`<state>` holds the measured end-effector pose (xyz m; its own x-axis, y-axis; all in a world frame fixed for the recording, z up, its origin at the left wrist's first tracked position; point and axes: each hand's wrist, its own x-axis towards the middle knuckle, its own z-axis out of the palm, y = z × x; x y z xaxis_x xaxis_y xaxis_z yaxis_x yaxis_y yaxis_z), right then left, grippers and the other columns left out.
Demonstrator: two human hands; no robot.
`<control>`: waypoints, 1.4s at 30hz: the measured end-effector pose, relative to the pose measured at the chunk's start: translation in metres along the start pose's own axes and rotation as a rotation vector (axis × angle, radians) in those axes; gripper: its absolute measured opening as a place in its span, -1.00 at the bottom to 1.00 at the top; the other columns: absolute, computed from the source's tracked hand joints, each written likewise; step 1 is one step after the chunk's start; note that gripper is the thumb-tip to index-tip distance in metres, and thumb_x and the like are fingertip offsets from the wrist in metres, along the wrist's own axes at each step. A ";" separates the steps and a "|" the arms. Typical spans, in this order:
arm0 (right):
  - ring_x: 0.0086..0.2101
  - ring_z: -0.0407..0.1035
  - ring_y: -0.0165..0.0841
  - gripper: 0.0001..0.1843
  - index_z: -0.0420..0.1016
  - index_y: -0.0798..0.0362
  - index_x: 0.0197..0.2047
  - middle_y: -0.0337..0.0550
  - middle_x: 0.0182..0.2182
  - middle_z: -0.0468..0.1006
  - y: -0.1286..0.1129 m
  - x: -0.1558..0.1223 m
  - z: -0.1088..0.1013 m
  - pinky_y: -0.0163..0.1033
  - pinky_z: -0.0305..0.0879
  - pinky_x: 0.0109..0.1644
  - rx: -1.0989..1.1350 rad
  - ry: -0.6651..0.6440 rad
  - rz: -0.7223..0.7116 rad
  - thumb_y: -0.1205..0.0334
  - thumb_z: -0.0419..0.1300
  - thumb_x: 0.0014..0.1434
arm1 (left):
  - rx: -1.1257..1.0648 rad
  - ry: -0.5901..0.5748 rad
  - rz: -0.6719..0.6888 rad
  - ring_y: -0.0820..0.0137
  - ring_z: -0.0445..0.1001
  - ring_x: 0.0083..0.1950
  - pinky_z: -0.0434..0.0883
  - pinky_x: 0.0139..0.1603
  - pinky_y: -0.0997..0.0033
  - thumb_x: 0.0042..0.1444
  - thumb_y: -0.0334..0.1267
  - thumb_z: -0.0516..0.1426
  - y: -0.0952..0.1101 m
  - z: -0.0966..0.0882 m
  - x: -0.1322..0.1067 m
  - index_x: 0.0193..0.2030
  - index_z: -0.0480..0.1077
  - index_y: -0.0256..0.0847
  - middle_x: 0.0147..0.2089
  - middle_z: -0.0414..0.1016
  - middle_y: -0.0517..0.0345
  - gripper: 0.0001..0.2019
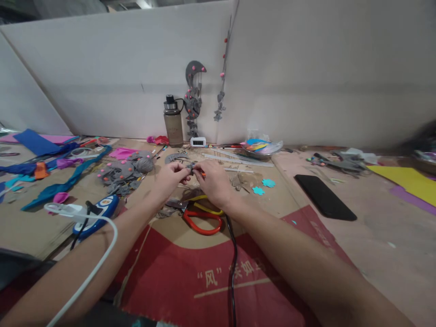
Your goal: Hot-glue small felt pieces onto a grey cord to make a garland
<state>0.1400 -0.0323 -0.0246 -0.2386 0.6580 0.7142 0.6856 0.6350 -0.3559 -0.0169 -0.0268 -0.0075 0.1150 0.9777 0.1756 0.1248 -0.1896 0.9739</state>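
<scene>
My left hand (173, 178) and my right hand (214, 180) meet above the middle of the cardboard. Both pinch a small grey piece (191, 167), largely covered by the fingertips, so its exact kind is unclear. A spot of orange shows by my right fingers; I cannot tell what it belongs to. Below the hands lie scissors with red-orange and yellow handles (203, 229), partly hidden by my right wrist. Beyond my hands is a grey curved felt piece (176, 157). Two turquoise flower cutouts (269, 183) rest to the right of my right hand.
Grey felt pieces with pink dots (119, 175) and a yarn ball (145, 164) lie left. A bottle (173, 125) stands by the wall near a hanging grey moon ornament (194, 75). A black phone (324, 197) lies right. A black cord (234, 259) crosses the red-printed cardboard (163, 272).
</scene>
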 end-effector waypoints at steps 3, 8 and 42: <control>-0.25 0.30 -0.29 -0.87 0.40 0.05 -0.34 -0.10 -0.34 0.49 -0.001 0.000 0.000 -0.19 0.23 -0.11 -0.037 -0.018 0.011 0.33 0.05 0.19 | -0.021 -0.011 0.019 0.50 0.37 -0.51 0.32 -0.42 0.50 -0.12 -0.24 0.24 -0.001 0.006 -0.002 -0.53 0.32 -0.26 -0.57 0.40 0.22 -0.82; -0.37 0.27 -0.36 -0.93 0.33 0.04 -0.37 -0.17 -0.40 0.42 -0.004 -0.004 0.001 -0.25 0.20 -0.25 0.110 0.020 0.164 0.31 0.06 0.13 | -0.189 0.002 -0.062 0.53 0.35 -0.56 0.31 -0.47 0.52 -0.17 -0.30 0.23 -0.004 0.012 -0.003 -0.52 0.28 -0.24 -0.59 0.39 0.23 -0.83; -0.30 0.32 -0.31 -0.92 0.35 0.03 -0.32 -0.13 -0.36 0.47 -0.006 -0.014 0.003 -0.19 0.24 -0.17 0.050 0.018 0.150 0.27 0.05 0.19 | -0.317 0.013 -0.160 0.52 0.38 -0.59 0.30 -0.55 0.56 -0.20 -0.33 0.28 0.004 0.014 -0.008 -0.47 0.24 -0.24 -0.60 0.39 0.22 -0.75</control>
<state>0.1367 -0.0443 -0.0343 -0.1230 0.7401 0.6611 0.6773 0.5495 -0.4891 -0.0035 -0.0363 -0.0070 0.1058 0.9942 0.0171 -0.1718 0.0013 0.9851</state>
